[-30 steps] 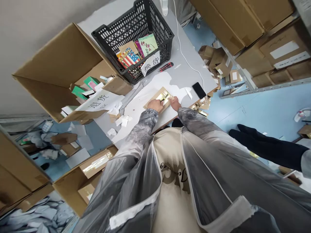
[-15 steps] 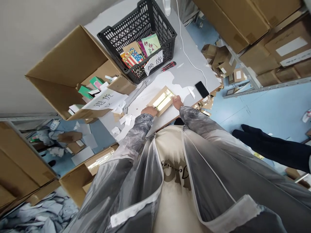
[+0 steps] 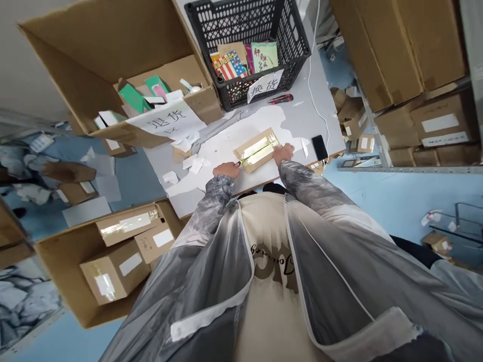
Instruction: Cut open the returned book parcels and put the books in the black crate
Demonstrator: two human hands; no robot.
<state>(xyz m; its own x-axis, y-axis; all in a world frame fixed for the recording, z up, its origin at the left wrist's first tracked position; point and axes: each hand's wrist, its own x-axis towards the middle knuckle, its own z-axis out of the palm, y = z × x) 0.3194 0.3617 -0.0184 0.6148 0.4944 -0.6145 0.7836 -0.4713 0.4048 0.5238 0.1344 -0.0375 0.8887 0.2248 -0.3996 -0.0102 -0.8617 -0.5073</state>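
A small flat cardboard box (image 3: 249,160) with shiny tape and a white label lies on the table in front of me. My right hand (image 3: 284,152) grips its right end. At the box's left end is my left hand (image 3: 226,170), closed, with a small dark tip sticking out toward the taped seam; what it belongs to is hidden in the fist. Beyond the box lies a red and black utility knife (image 3: 281,99), and right of my right hand a black phone (image 3: 319,147).
A black plastic crate (image 3: 226,95) with booklets and an open carton (image 3: 124,134) with small boxes stand at the back of the table (image 3: 298,118). Paper scraps (image 3: 196,164) lie left. A lower carton (image 3: 60,271) holds boxes. Stacked cartons (image 3: 422,55) fill the right side.
The view has swung, so the crate and cartons appear shifted and more of the lower left carton shows. Both hands remain at the ends of the cardboard box.
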